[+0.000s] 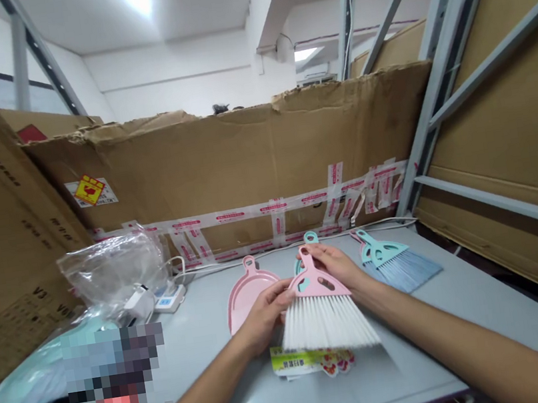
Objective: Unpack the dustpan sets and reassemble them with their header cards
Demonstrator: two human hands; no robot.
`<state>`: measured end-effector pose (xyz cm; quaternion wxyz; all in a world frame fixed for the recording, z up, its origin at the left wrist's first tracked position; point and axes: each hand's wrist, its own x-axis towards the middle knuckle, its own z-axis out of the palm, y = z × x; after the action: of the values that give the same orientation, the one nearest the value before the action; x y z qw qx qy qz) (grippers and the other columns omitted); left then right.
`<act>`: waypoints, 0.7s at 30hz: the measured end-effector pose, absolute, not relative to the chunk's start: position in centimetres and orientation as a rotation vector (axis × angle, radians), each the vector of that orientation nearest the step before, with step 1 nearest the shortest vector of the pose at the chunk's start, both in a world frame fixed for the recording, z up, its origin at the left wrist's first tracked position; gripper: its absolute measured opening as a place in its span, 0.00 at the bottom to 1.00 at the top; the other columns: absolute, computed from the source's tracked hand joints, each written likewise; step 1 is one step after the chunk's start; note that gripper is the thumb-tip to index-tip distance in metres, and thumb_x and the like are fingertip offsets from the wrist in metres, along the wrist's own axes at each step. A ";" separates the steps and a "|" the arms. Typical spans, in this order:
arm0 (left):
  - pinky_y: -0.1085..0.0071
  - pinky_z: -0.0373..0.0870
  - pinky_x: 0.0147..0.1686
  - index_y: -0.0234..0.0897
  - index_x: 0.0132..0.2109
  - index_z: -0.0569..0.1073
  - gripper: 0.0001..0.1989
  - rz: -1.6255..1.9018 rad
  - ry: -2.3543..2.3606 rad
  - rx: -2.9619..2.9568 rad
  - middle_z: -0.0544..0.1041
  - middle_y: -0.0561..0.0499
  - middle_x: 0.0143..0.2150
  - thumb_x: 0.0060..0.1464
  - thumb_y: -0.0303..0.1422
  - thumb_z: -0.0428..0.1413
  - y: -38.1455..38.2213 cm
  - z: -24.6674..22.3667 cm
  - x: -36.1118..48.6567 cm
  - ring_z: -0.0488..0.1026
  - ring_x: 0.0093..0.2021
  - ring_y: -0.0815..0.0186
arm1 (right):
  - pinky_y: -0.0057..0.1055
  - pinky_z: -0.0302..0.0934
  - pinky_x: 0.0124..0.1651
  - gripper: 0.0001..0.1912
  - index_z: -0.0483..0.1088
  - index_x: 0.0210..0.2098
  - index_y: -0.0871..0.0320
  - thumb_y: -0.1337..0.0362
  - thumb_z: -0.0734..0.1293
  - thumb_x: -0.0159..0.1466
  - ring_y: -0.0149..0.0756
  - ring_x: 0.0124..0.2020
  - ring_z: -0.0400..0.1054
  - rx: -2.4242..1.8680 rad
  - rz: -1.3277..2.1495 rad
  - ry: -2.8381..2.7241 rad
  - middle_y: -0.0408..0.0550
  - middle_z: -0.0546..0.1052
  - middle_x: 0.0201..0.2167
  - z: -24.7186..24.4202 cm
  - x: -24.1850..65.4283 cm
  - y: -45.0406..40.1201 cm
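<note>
Cardboard box [223, 168]: long, taped, upright beyond the pink hand brush [325, 321].
Desk [202, 400]: grey, beneath the brush.
Clear plastic bag [112, 269]: crumpled, well left of the brush.
Pink dustpan [241, 293]: on the desk, just left of the brush, handle pointing away from the person.
Pink hand brush: one, white bristles, raised over the desk between the hands. Long axis runs away from the person, slightly leftward; handle far, bristles near.
Teal hand brush [403, 269]: blue bristles, on the desk, right of the pink brush.
Teal dustpan [298, 267]: partly hidden behind the pink brush.
Left hand [261, 317]: nearer the brush's left shoulder, grip closed on that edge, reaching in from lower left.
Right hand [336, 265]: nearer the handle, fingers closed around it, forearm slanting in from lower right.
Printed cards [297, 360]: yellow-green, below the bristles.
</note>
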<state>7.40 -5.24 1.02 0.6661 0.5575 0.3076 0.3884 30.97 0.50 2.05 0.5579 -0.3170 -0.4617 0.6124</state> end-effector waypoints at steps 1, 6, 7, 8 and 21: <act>0.68 0.75 0.43 0.36 0.60 0.85 0.32 0.885 0.736 1.297 0.87 0.40 0.51 0.58 0.54 0.74 -5.2 1.1 7.5 0.82 0.46 0.56 | 0.30 0.72 0.29 0.30 0.81 0.44 0.55 0.39 0.86 0.57 0.40 0.34 0.79 -0.767 1.467 -1.074 0.52 0.87 0.38 1.7 30.5 0.3; 0.64 0.75 0.50 0.36 0.51 0.86 0.26 1.093 0.892 1.478 0.87 0.43 0.48 0.58 0.53 0.73 -3.6 1.3 5.5 0.83 0.49 0.53 | 0.37 0.78 0.48 0.35 0.75 0.64 0.51 0.43 0.81 0.66 0.44 0.48 0.83 -0.797 1.332 -1.256 0.51 0.86 0.48 0.7 29.8 -0.9; 0.63 0.76 0.50 0.36 0.51 0.85 0.27 1.134 0.928 1.470 0.88 0.43 0.49 0.58 0.54 0.72 -2.9 1.3 4.7 0.83 0.49 0.53 | 0.38 0.78 0.52 0.37 0.72 0.68 0.51 0.45 0.81 0.66 0.43 0.49 0.83 -0.806 1.265 -1.364 0.51 0.86 0.49 0.5 29.8 -1.1; 0.62 0.76 0.50 0.37 0.52 0.85 0.28 1.180 0.977 1.455 0.88 0.43 0.48 0.57 0.55 0.70 -2.2 1.4 3.7 0.83 0.48 0.52 | 0.38 0.77 0.52 0.38 0.71 0.71 0.50 0.46 0.81 0.67 0.41 0.48 0.82 -0.822 1.197 -1.482 0.51 0.85 0.51 0.3 29.9 -1.2; 0.64 0.68 0.42 0.42 0.40 0.78 0.08 0.905 1.778 1.962 0.88 0.46 0.40 0.63 0.41 0.61 0.3 2.6 -1.9 0.83 0.41 0.53 | 0.47 0.72 0.59 0.16 0.80 0.58 0.55 0.57 0.65 0.78 0.52 0.52 0.78 -1.228 -0.072 -1.965 0.56 0.85 0.49 -0.7 36.4 3.6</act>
<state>-1.86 0.30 2.60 0.1706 0.6909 0.6261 0.3186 36.44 3.61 -0.65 0.4000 -0.4855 -0.7769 -0.0286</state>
